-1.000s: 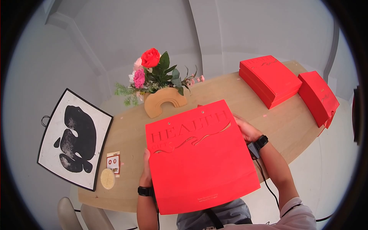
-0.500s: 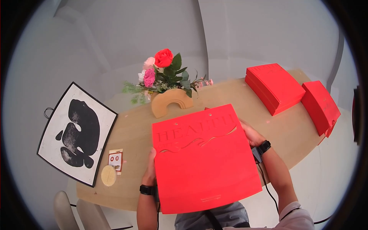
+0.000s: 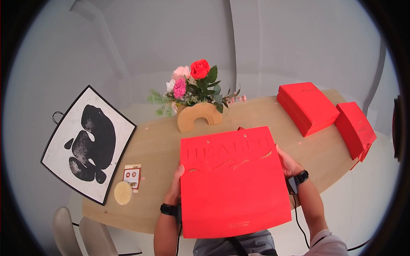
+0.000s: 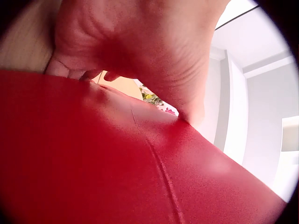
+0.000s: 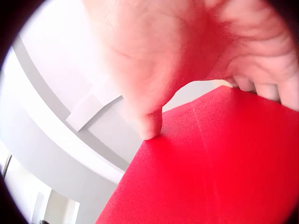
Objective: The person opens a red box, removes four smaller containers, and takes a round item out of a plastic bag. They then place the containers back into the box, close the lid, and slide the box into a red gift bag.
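A large red paper gift bag (image 3: pixel 235 192), with HEALTH pressed into its front and two small holes near the top edge, is between my hands in the head view. My left hand (image 3: pixel 174 185) grips its left side. On the opposite side, my right hand (image 3: pixel 291 165) holds the upper edge area. In the left wrist view, the left thumb and fingers (image 4: pixel 60 67) meet the creased side of the bag (image 4: pixel 93 154). The right wrist view has the right thumb pressing one edge of the bag (image 5: pixel 224 163), with several fingers farther along it.
Behind the bag, a tan arch vase (image 3: pixel 188 115) holds flowers (image 3: pixel 200 69). Two red boxes or bags, one wide (image 3: pixel 309 106) and one narrow (image 3: pixel 354 128), stand at the table's right. A framed black-and-white picture (image 3: pixel 124 128), cards (image 3: pixel 133 176) and a round pale disc (image 3: pixel 123 193) lie left.
The head view has shifted, so the table things appear farther right and lower. The bag and both hands also appear shifted right and down, with both hands keeping their hold.
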{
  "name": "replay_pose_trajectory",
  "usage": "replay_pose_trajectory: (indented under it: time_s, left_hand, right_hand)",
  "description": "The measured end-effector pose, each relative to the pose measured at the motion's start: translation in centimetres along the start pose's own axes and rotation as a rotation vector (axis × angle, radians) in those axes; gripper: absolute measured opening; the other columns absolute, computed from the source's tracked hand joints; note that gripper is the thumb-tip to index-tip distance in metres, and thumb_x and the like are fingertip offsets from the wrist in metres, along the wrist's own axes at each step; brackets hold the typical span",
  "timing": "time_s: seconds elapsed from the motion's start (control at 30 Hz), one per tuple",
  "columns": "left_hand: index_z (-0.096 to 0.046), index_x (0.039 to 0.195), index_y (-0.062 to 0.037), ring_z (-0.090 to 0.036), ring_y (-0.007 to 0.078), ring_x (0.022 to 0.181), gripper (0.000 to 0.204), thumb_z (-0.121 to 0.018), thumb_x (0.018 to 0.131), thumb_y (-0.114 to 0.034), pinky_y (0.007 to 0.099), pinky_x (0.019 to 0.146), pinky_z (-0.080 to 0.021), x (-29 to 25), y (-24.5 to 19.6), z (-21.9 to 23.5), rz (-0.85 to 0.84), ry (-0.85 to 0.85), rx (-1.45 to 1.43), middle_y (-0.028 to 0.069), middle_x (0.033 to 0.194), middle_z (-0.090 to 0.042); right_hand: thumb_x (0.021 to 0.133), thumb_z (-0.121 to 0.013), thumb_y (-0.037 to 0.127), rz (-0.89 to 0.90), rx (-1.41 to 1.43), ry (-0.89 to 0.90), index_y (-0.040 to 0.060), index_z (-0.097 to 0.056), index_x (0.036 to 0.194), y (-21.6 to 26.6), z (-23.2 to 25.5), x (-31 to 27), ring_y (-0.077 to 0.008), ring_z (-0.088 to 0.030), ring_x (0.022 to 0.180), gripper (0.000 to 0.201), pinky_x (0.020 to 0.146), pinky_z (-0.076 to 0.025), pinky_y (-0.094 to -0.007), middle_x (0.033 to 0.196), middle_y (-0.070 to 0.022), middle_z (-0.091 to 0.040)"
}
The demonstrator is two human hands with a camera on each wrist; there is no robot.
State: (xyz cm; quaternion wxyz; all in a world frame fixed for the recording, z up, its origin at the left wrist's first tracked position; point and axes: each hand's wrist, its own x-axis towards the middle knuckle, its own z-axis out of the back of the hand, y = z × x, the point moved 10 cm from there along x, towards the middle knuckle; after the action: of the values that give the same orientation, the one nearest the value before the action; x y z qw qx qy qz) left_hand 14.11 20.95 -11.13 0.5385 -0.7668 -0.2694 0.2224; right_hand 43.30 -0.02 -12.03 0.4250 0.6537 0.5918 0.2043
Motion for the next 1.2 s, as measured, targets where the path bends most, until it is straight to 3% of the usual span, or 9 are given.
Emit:
replay_pose_trajectory:
  time_s: [0.07, 0.13, 0.2, 0.33, 0.47, 0.83, 1.0, 1.07, 1.2]
  left_hand:
    - [-0.052, 0.141, 0.0018, -0.067, 0.0269, 0.11, 0.081, -0.048, 0.097, -0.066, 0.0396, 0.091, -0.058, 0.1, 0.1, 0.5, -0.054, 0.01, -0.014, 0.016, 0.13, -0.064]
    - [-0.026, 0.157, -0.0073, -0.052, 0.0285, 0.133, 0.077, -0.053, 0.098, -0.048, 0.0433, 0.106, -0.048, 0.1, 0.3, 0.0, -0.006, 0.113, -0.109, 0.0154, 0.15, -0.046]
    - [-0.026, 0.157, -0.0075, -0.052, 0.0282, 0.133, 0.077, -0.053, 0.097, -0.048, 0.0431, 0.106, -0.048, -0.2, 0.5, 0.3, 0.009, 0.101, -0.09, 0.0156, 0.15, -0.046]
    - [-0.034, 0.153, -0.0047, -0.055, 0.0272, 0.129, 0.077, -0.054, 0.096, -0.052, 0.0423, 0.104, -0.05, -0.4, 0.4, -0.3, 0.019, 0.081, -0.089, 0.0157, 0.146, -0.051]
    - [-0.042, 0.148, -0.0009, -0.059, 0.0264, 0.123, 0.074, -0.053, 0.096, -0.053, 0.0415, 0.101, -0.051, -1.2, 0.9, -2.0, 0.121, 0.178, -0.117, 0.0151, 0.137, -0.058]
    - [-0.055, 0.135, 0.0034, -0.064, 0.0255, 0.113, 0.065, -0.058, 0.091, -0.045, 0.04, 0.095, -0.053, 0.9, -0.1, -13.6, 0.165, 0.167, -0.244, 0.0141, 0.127, -0.065]
    - [-0.055, 0.135, 0.0006, -0.064, 0.0257, 0.114, 0.061, -0.057, 0.092, -0.042, 0.0406, 0.095, -0.053, 4.1, -2.7, -20.8, 0.056, 0.202, -0.4, 0.0132, 0.127, -0.065]
    - [-0.055, 0.135, -0.0006, -0.064, 0.0258, 0.114, 0.06, -0.056, 0.092, -0.042, 0.0408, 0.095, -0.053, 5.1, -2.5, -22.9, 0.04, 0.207, -0.44, 0.0125, 0.127, -0.065]
    - [-0.056, 0.135, -0.004, -0.064, 0.0264, 0.115, 0.057, -0.056, 0.092, -0.042, 0.0419, 0.098, -0.052, 8.7, -0.4, -25.3, 0.03, 0.167, -0.462, 0.0112, 0.129, -0.065]
  right_hand:
    - [0.11, -0.037, 0.049, -0.025, -0.086, -0.031, 0.0079, -0.028, 0.159, 0.1, -1.5, -2.9, -0.0205, -0.054, 0.135, 0.064, 0.101, -0.055, -0.0381, 0.155, -0.0097, -0.046]
    - [0.11, -0.037, 0.048, -0.047, -0.167, -0.063, 0.0081, -0.025, 0.16, -0.1, -1.8, -5.5, -0.0209, -0.053, 0.136, 0.065, 0.104, -0.053, -0.0398, 0.156, -0.0094, -0.045]
    - [0.106, -0.045, 0.054, -0.303, -0.297, 0.007, 0.008, -0.018, 0.162, -3.0, -1.5, -8.4, -0.023, -0.049, 0.139, 0.077, 0.109, -0.048, -0.0414, 0.159, -0.01, -0.039]
    - [0.098, -0.058, 0.06, -0.261, -0.446, 0.021, 0.0065, -0.012, 0.163, -2.4, -6.0, -13.0, -0.0259, -0.039, 0.146, 0.095, 0.112, -0.042, -0.0422, 0.163, -0.0125, -0.03]
    - [0.09, -0.069, 0.051, -0.175, -0.435, -0.08, 0.004, -0.008, 0.163, -2.9, -6.9, -14.6, -0.0266, -0.026, 0.152, 0.106, 0.118, -0.034, -0.0425, 0.164, -0.0159, -0.025]
    - [0.098, -0.059, 0.053, 0.316, -0.065, -0.152, 0.0006, -0.027, 0.158, 8.7, 3.4, -19.2, -0.0299, -0.05, 0.138, 0.086, 0.113, -0.042, -0.0439, 0.157, -0.0164, -0.042]
    - [0.095, -0.049, 0.072, 0.526, 0.426, -0.046, 0.006, -0.029, 0.158, 7.8, 9.6, -20.9, -0.0327, -0.046, 0.141, 0.094, 0.113, -0.044, -0.0494, 0.16, -0.0165, -0.037]
    - [0.092, -0.052, 0.074, 0.76, 0.421, -0.073, 0.0064, -0.03, 0.158, 8.1, 7.4, -22.2, -0.0354, -0.044, 0.143, 0.096, 0.111, -0.044, -0.0571, 0.16, -0.0164, -0.036]
    - [0.093, -0.059, 0.067, 0.718, 0.5, -0.028, 0.0121, -0.026, 0.159, 4.3, 5.4, -20.3, -0.0358, -0.042, 0.143, 0.092, 0.106, -0.047, -0.0628, 0.162, -0.0137, -0.033]
